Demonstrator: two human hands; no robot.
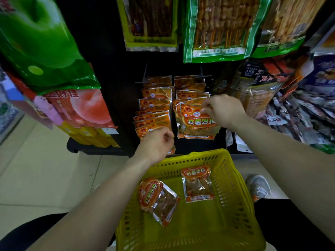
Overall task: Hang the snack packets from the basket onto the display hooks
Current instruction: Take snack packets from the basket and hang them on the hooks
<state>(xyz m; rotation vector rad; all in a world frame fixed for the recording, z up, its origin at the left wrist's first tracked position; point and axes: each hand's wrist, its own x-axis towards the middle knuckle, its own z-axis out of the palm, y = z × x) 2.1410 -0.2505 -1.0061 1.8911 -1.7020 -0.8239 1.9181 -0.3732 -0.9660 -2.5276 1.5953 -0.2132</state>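
A yellow plastic basket (pixel 233 180) sits low in front of me with two orange snack packets lying in it, one at the left (pixel 157 198) and one at the right (pixel 197 183). My right hand (pixel 223 110) pinches the top edge of an orange packet (pixel 196 122) at the front of the right hook's row (pixel 190 86). My left hand (pixel 155 144) is curled at the front of the left hook's row (pixel 154 109), gripping a packet (pixel 171 151) of which only the lower corner shows.
Large green and yellow snack bags (pixel 215 28) hang above the two hooks. Green and red bags (pixel 45 57) crowd the left, dark packets (pixel 299 109) the right. A grey shoe (pixel 258 186) stands right of the basket on the tiled floor (pixel 36 169).
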